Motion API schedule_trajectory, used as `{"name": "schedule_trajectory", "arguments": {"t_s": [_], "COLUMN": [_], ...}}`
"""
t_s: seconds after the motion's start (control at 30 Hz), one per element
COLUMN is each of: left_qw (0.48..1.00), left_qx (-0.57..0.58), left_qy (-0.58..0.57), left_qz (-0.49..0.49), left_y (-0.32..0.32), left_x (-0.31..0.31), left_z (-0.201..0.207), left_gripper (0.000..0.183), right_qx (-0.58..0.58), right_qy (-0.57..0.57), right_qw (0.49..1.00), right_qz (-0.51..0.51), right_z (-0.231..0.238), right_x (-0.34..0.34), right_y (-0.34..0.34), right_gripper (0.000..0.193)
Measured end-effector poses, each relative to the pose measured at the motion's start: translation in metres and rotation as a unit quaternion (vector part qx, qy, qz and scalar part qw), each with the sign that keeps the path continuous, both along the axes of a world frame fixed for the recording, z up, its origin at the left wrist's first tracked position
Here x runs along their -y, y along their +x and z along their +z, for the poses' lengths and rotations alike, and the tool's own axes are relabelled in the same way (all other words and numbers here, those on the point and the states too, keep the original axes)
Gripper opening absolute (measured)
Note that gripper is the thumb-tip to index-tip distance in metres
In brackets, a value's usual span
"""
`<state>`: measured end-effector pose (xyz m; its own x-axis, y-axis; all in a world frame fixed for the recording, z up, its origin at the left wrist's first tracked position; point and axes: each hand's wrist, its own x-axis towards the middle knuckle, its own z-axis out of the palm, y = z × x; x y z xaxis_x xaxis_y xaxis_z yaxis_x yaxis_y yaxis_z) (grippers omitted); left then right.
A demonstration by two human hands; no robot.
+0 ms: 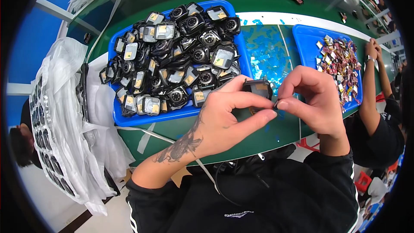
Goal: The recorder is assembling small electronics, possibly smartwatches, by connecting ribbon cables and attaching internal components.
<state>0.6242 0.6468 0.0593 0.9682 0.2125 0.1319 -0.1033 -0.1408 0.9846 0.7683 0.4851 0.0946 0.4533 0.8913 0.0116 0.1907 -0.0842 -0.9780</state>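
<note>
My left hand [228, 114] is closed on a black smartwatch case [261, 89], held above the green table with its inner side partly in view. Thumb and fingertips of my right hand [317, 101] pinch together at the near right edge of that case; a tiny dark part seems to sit there, too small to name. To the left, a blue tray [172, 120] is heaped with similar cases [192, 22], some showing round sensor backs, others grey inner plates with tan stickers.
Small blue film pieces [269, 54] lie scattered between the trays. At the right, another blue tray [305, 39] holds many small red, gold and white parts [338, 64]. White sheets of packaging [82, 125] are stacked at the left. A co-worker [374, 116] sits at the right.
</note>
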Motion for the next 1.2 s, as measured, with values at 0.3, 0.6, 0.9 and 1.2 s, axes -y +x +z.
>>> {"name": "schedule_trajectory", "arguments": {"t_s": [0.3,0.6,0.9,1.2], "left_qw": [0.996,0.983,0.946,0.981], "left_qx": [-0.035,-0.129,-0.138,0.044], "left_qy": [-0.018,-0.128,-0.289,-0.172], "left_qz": [0.076,0.025,-0.054,0.073], "left_y": [0.001,-0.001,-0.002,0.004], "left_x": [-0.001,-0.006,-0.003,0.003], "left_z": [-0.011,-0.010,-0.009,-0.015], "left_gripper": [0.012,0.014,0.017,0.051], "right_qx": [0.408,0.288,-0.104,0.144], "right_qy": [0.077,-0.071,0.134,0.008], "right_qw": [0.909,0.951,0.985,0.976], "right_qz": [-0.018,-0.088,-0.025,-0.166], "right_z": [-0.010,-0.024,-0.041,-0.011], "right_x": [-0.016,-0.004,-0.004,-0.006], "right_y": [-0.021,-0.005,-0.018,-0.025], "right_gripper": [0.018,0.027,0.011,0.015]}}
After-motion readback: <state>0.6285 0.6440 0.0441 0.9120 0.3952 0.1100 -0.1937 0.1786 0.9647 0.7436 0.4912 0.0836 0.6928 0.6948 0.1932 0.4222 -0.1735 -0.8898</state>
